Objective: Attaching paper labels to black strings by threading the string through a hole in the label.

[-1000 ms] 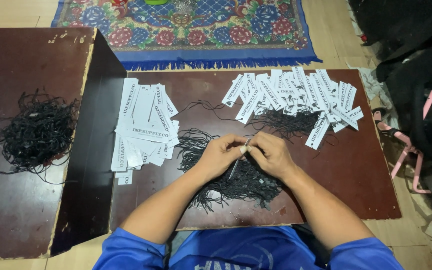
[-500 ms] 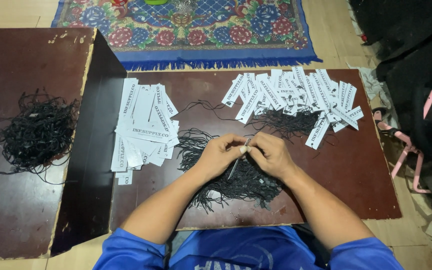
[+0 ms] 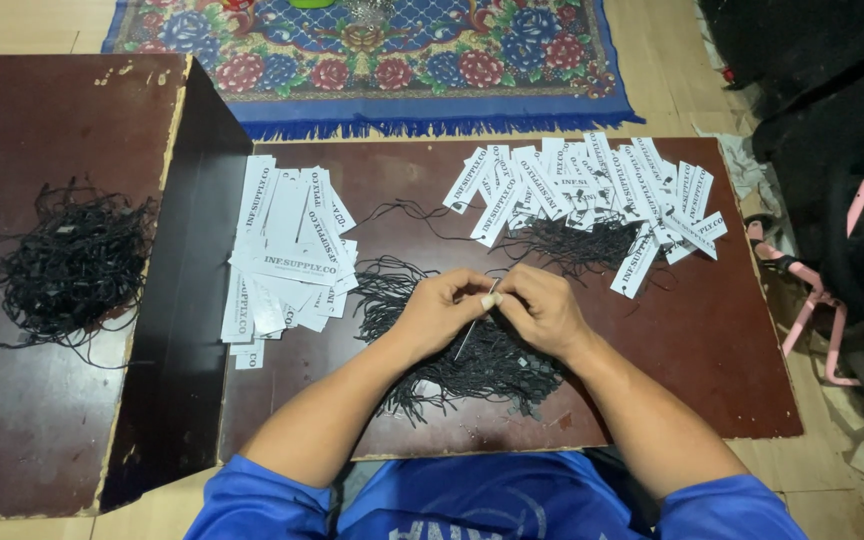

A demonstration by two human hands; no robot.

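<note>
My left hand (image 3: 442, 312) and my right hand (image 3: 545, 308) meet at the middle of a low brown board (image 3: 712, 350), fingertips pinched together on a narrow white paper tag (image 3: 475, 325) seen edge-on. Whether a cord is in the fingers too I cannot tell. Under both hands lies a loose heap of black cords (image 3: 472, 365). A stack of white printed tags (image 3: 287, 255) sits to the left of my left hand. A spread of white tags with black cords attached (image 3: 592, 195) lies beyond my right hand.
A raised dark brown table (image 3: 42, 420) on the left carries another tangle of black cords (image 3: 72, 265). A patterned blue rug (image 3: 402, 50) lies beyond the board. Black fabric (image 3: 832, 120) and a pink frame (image 3: 822, 300) crowd the right side.
</note>
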